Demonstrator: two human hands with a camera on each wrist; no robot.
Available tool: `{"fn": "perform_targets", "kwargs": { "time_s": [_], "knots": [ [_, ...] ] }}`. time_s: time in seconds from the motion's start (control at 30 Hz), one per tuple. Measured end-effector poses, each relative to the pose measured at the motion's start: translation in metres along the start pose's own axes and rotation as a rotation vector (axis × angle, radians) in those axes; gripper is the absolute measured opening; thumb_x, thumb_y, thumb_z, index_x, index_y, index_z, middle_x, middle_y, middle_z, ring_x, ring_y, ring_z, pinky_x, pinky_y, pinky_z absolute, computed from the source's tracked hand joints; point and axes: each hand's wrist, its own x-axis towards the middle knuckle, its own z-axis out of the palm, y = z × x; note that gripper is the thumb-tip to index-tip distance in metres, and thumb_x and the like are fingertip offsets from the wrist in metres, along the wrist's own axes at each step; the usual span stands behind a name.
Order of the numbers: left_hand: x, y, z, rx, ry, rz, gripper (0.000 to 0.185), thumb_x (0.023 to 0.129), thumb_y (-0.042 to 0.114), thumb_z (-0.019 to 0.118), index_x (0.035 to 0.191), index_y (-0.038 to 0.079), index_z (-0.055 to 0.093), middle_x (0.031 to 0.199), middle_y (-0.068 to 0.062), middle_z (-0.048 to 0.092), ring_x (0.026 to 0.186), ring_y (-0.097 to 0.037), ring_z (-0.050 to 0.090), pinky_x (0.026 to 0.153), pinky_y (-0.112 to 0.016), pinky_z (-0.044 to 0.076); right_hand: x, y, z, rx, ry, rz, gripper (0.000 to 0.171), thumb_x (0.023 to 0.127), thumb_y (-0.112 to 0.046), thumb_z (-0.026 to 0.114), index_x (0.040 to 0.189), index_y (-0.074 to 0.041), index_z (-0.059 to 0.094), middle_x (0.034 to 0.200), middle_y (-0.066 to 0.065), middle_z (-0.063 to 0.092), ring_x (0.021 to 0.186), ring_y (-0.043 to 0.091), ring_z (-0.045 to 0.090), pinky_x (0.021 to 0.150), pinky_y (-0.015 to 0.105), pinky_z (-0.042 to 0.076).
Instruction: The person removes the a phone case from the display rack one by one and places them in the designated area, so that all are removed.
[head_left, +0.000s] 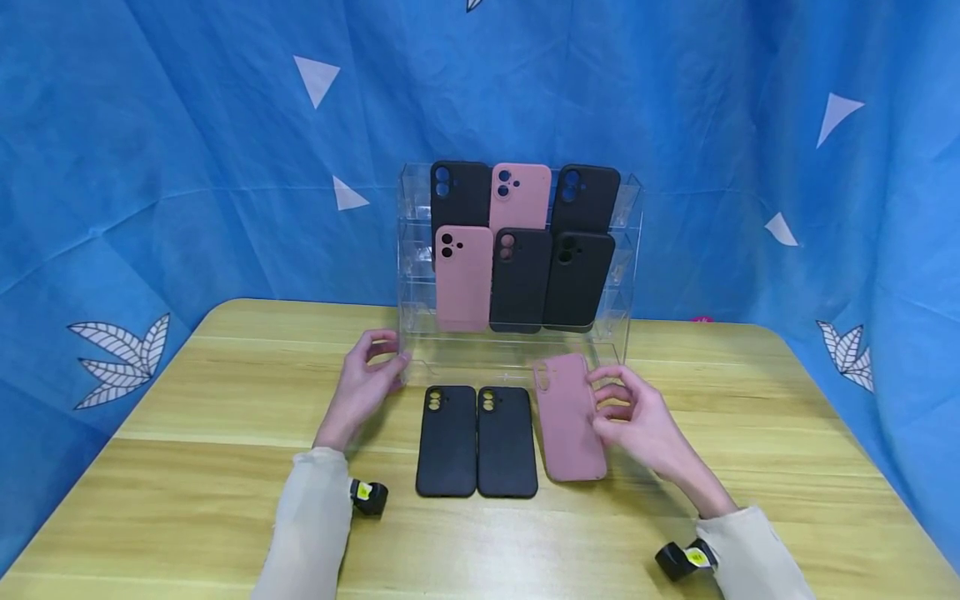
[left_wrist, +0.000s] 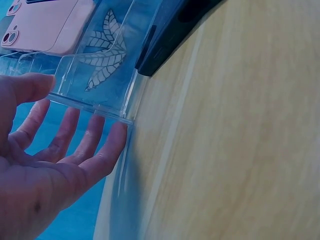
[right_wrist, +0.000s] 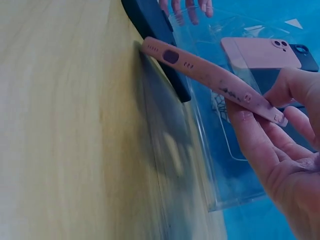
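Note:
My right hand (head_left: 641, 421) pinches a pink phone case (head_left: 570, 417) along its right long edge, thumb on one face and fingers on the other. In the right wrist view the pink case (right_wrist: 215, 82) is seen edge-on, tilted over the wood. My left hand (head_left: 363, 379) is at the lower left side of a clear acrylic display rack (head_left: 517, 354). The left wrist view shows its thumb and fingers on either side of the rack's side panel (left_wrist: 95, 80). Two black phone cases (head_left: 446, 442) (head_left: 507, 442) lie side by side between the hands.
Above the tabletop, the tiered rack carries two rows of cases: a pink case (head_left: 463, 279) and two black ones in front, another pink case (head_left: 520, 196) between two black ones behind. A blue patterned cloth (head_left: 225, 167) hangs right behind the wooden table (head_left: 225, 417).

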Motion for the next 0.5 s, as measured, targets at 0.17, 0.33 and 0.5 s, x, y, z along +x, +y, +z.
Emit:
{"fn": "perform_targets", "kwargs": {
  "time_s": [0.17,0.33,0.5],
  "knots": [
    [0.0006,-0.0006,0.0001,-0.004,0.002,0.007,0.042,0.101,0.016,0.062,0.140,0.011,0.047,0.144,-0.018,0.051,0.123,-0.036,0.061,0.091,-0.039,0.061,-0.0029,0.0030,-0.0013,-0.039,-0.027,0.006,0.056,0.083,0.015,0.060,0.135,-0.002,0.051,0.126,0.026,0.060,0.089,0.019,0.069,0.068,0.028,0.060],
    [0.0013,-0.0014,0.0004,-0.006,0.000,0.008,0.043,0.101,0.015,0.062,0.141,0.010,0.047,0.145,-0.018,0.051,0.123,-0.037,0.061,0.092,-0.040,0.061,-0.0072,0.0032,-0.0042,-0.098,-0.041,0.032,0.057,0.083,0.012,0.063,0.137,-0.005,0.052,0.137,0.024,0.052,0.089,0.023,0.067,0.067,0.027,0.059],
    [0.0013,-0.0012,-0.0001,-0.010,-0.004,0.004,0.043,0.101,0.016,0.062,0.141,0.011,0.047,0.146,-0.018,0.050,0.125,-0.037,0.060,0.094,-0.041,0.060,-0.0104,0.0042,-0.0069,-0.136,-0.063,0.052,0.058,0.083,0.009,0.065,0.138,-0.005,0.054,0.135,0.023,0.051,0.086,0.018,0.067,0.061,0.025,0.056]
  ]
}}
